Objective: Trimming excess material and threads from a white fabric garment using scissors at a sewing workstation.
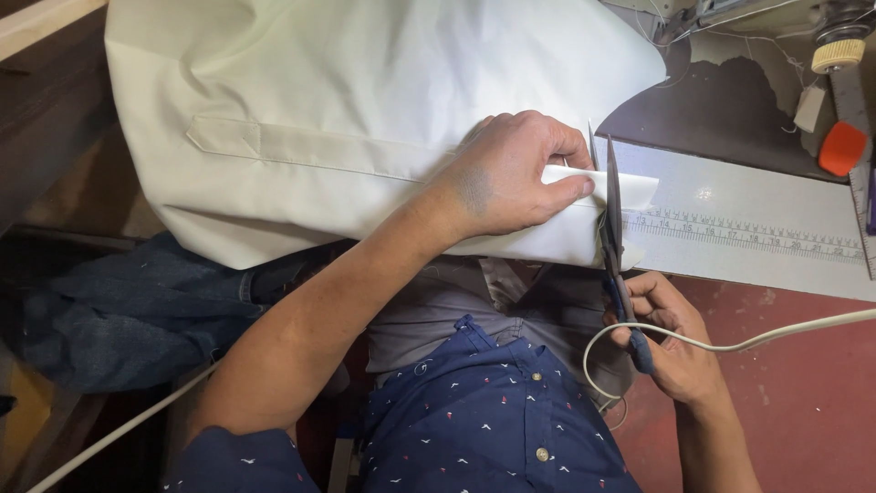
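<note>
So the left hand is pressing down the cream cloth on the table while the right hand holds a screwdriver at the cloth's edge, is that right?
Not quite. The right hand holds scissors, not a screwdriver, with the blades at the edge of the cream cloth. The rest stands: the left hand presses the cloth down on the table. The head view shows it.

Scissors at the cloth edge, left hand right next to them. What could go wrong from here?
1. The left hand pins the white fabric with fingertips close beside the scissors: they might get nicked.
2. The white cord loops by the right hand and could snag it.
</note>
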